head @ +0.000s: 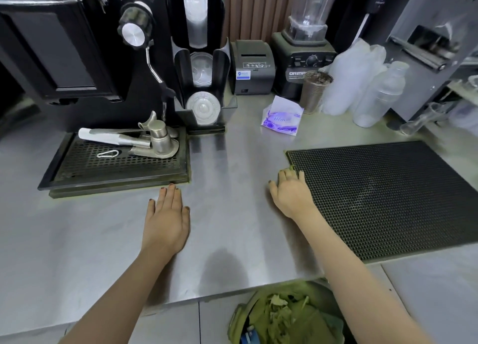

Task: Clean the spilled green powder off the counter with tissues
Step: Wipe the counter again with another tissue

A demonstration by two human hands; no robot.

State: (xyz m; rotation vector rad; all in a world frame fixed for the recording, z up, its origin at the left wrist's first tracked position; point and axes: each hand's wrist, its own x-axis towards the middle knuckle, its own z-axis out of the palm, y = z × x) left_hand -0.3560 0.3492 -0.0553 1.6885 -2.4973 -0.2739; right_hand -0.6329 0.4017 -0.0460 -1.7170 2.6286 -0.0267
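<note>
My left hand (166,222) lies flat on the steel counter (232,214), fingers straight, just in front of the drip tray. My right hand (291,191) rests at the left edge of the black rubber mat (388,196), thumb spread out. A small green-stained tissue (290,168) peeks out under its fingertips, pressed against the mat's corner. A faint green powder tint (116,192) lines the front edge of the drip tray. A purple and white tissue pack (282,120) lies at the back of the counter.
A bin (287,315) full of green-stained tissues stands below the counter's front edge. The drip tray (77,173) holds metal tools at the left. A lid dispenser (204,85), receipt printer (252,67), blender (302,59) and plastic bottles (375,95) line the back.
</note>
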